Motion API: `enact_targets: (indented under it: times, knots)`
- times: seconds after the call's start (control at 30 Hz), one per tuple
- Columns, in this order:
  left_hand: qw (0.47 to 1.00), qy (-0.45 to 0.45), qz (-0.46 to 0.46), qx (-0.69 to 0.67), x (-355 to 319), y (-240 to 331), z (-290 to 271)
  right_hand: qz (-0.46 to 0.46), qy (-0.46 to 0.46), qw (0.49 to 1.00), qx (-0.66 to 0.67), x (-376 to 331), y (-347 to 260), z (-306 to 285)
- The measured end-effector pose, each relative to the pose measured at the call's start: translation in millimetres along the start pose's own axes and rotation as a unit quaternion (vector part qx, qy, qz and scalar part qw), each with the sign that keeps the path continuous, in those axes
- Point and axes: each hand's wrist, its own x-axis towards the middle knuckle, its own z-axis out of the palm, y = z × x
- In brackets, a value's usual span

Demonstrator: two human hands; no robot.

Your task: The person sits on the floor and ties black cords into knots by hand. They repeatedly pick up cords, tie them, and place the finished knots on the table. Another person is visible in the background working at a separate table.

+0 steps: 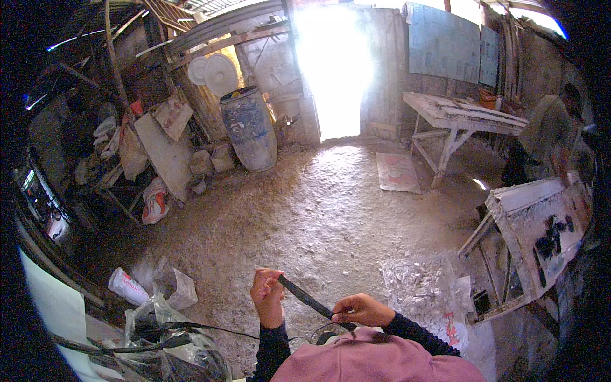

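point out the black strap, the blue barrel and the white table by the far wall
black strap (pixel 310 300), head view, middle of the strip stretched between the left hand (pixel 267 298) and the right hand (pixel 360 311).
blue barrel (pixel 249 129), head view, middle of its side.
white table (pixel 445 109), head view, bare part of its top.

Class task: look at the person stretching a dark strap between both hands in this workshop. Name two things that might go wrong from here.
1. The black strap is pinched only by fingertips of the left hand and right hand; it might slip free.
2. Plastic bags and white rubble lie close by, so footing may be poor.
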Motion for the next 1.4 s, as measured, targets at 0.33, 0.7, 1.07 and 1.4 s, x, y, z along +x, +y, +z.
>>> enact_targets:
  times: [0.33, 0.7, 1.07, 1.4]
  knots:
    - [0.971, -0.112, -0.169, -0.127, -1, -4, 16, -0.035, 0.199, 0.978, 0.045, -1, -13, -1]
    - [0.931, -0.314, -0.121, 0.14, -30, -23, 55, -0.097, 0.317, 0.915, 0.232, 2, -15, -4]
    - [0.953, -0.25, -0.106, 0.133, -40, -23, 66, -0.065, 0.296, 0.927, 0.219, 0, -10, 0]
    - [0.947, -0.261, -0.155, 0.105, -41, -28, 64, -0.059, 0.287, 0.918, 0.269, 0, -9, 1]
